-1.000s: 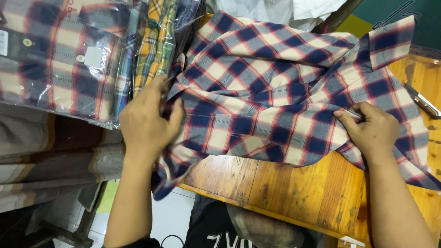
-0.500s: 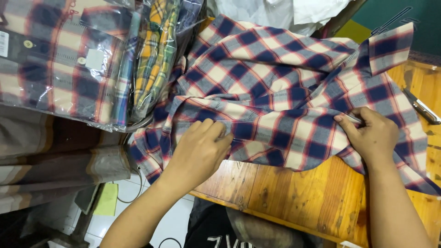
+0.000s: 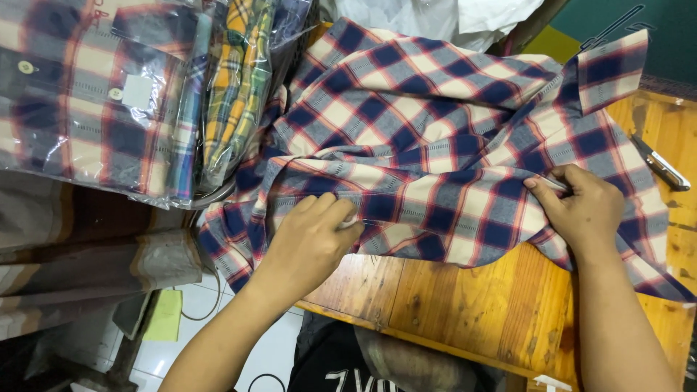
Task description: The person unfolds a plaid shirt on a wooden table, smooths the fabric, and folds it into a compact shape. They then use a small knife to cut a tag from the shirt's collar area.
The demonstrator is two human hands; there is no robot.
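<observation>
both hands grip a plaid shirt [image 3: 435, 138] spread on the wooden table [image 3: 465, 297]: the left hand [image 3: 308, 236] clutches its lower fold, the right hand [image 3: 584, 210] pinches cloth near the collar

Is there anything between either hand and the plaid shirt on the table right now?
Nothing visible. The left hand rests directly on the plaid shirt at its folded lower edge, and the right hand pinches the fabric on the other side. The bagged shirts lie off to the left, clear of both hands.
</observation>
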